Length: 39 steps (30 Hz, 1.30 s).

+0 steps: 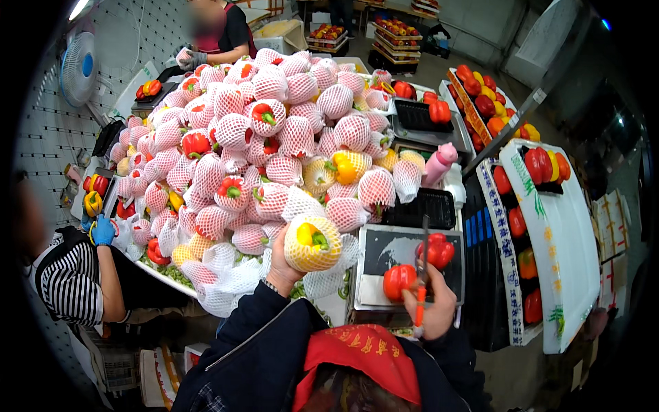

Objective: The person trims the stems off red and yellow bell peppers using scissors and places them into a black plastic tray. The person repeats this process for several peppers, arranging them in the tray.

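Observation:
My left hand [280, 266] is closed around a yellow bell pepper [312, 242] in a foam net sleeve, its green stem facing up. In my right hand [438, 305] is a knife [420, 302] with an orange handle, its thin dark blade pointing away from me. Two bare red bell peppers, one nearer [398, 281] and one farther [441, 253], lie beside the knife on a square, dark-topped platform [381, 242] that looks like a scale. A big heap of net-wrapped peppers [226, 103] rises beyond my left hand. Loose white foam nets [230, 275] lie near my left wrist.
Black trays [420, 208] and a pink bottle [439, 163] stand past the platform. Boxes of peppers [525, 237] and a white foam lid [570, 275] are at the right. A gloved co-worker [72, 275] sits left, another person [237, 31] works behind the heap, near a fan [77, 69].

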### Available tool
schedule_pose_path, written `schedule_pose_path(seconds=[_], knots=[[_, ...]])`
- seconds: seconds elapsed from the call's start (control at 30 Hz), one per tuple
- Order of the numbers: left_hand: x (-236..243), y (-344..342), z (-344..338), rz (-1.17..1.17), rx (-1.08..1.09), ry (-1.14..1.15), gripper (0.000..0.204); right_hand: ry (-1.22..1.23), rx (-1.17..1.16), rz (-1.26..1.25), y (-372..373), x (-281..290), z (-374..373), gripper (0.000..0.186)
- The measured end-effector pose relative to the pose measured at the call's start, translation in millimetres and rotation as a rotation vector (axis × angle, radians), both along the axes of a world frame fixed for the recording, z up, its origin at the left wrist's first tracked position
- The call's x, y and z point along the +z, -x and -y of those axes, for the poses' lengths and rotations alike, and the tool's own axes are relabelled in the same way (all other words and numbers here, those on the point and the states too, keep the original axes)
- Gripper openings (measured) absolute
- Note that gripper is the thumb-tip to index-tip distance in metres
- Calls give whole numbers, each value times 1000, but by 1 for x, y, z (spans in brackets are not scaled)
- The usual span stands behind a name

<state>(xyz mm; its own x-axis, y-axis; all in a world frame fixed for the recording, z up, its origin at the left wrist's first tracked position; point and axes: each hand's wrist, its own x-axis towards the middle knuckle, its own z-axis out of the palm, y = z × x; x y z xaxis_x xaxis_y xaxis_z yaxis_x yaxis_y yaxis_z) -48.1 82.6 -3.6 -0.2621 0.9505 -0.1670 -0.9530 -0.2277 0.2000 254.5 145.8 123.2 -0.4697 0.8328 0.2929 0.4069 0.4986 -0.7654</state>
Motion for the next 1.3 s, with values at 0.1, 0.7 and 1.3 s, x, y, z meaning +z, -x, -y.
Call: schedule_pose_path(seconds=[0.1, 0.7, 1.3], knots=[[0, -15, 17, 10, -40, 9, 52, -6, 194, -37, 42, 13, 6, 59], [-32, -32, 97, -283, -239, 167, 64, 260, 527, -159, 104, -91, 28, 53], [-24, -65, 95, -138, -192, 165, 75, 839, 660, -460, 98, -39, 39, 51]])
